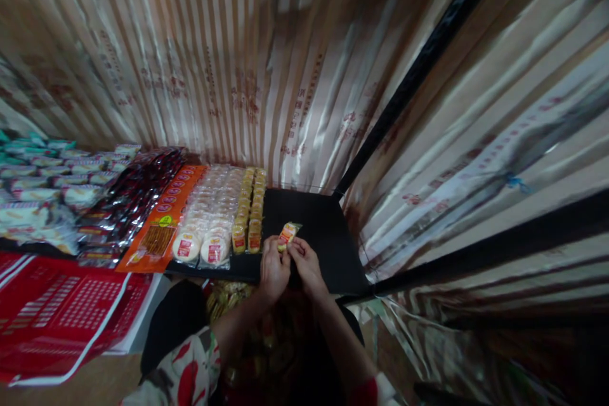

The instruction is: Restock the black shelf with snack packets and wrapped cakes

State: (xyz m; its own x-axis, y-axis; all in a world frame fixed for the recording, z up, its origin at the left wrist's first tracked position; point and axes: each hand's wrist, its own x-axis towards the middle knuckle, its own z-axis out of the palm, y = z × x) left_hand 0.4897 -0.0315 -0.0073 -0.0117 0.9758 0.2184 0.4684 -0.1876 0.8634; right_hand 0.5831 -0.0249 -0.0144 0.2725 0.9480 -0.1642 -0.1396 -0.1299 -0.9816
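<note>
Both hands meet over the front part of a black shelf (318, 222). A small snack packet (287, 236) with a yellow, red and white wrapper is held up between them. My left hand (275, 269) pinches its left side, and my right hand (305, 261) grips its lower right corner with thumb and fingers. Just left of the hands stand two rows of similar yellow snack packets (248, 216). Below my forearms, more yellow packets (231, 297) lie in a dark space between my knees, partly hidden.
Leftward along the shelf are round white packaged cakes (215, 250), an orange flat bag (159, 228), dark red packets (137, 196) and white-and-green packets (42, 184). A red bag (71, 314) lies at the lower left. Black metal posts (409, 89) and striped plastic sheeting (228, 57) enclose the shelf.
</note>
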